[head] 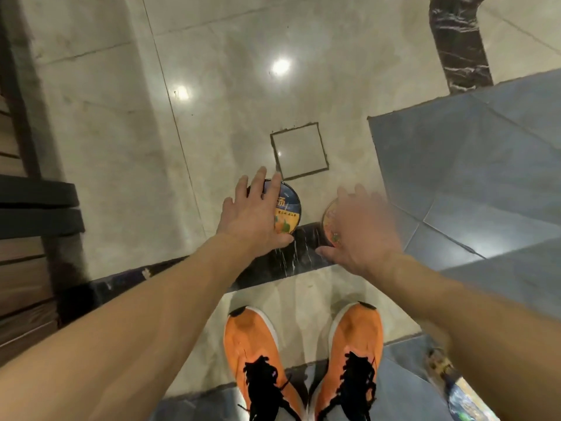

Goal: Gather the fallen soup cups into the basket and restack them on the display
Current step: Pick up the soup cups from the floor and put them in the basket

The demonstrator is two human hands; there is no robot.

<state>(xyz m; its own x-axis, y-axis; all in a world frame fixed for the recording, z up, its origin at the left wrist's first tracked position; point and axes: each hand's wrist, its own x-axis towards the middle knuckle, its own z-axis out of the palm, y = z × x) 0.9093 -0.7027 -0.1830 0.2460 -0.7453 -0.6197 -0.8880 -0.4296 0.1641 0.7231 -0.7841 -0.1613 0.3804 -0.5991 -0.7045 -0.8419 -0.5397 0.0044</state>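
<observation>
Two soup cups stand on the floor in front of my feet. A blue-lidded cup (287, 209) with orange print lies under my left hand (253, 214), whose spread fingers reach over its lid and far rim. An orange-lidded cup (329, 221) sits to its right, mostly hidden by my right hand (361, 232). That hand is blurred, its fingers spread above the lid. Whether either hand touches its cup I cannot tell. No basket or display is in view.
Pale marble floor with a black marble strip (303, 247) under the cups. A square floor hatch (299, 151) lies just beyond. Blue-grey tiles (470, 177) fill the right side. Dark wooden shelving (30, 208) stands on the left. My orange shoes (303, 360) are at the bottom.
</observation>
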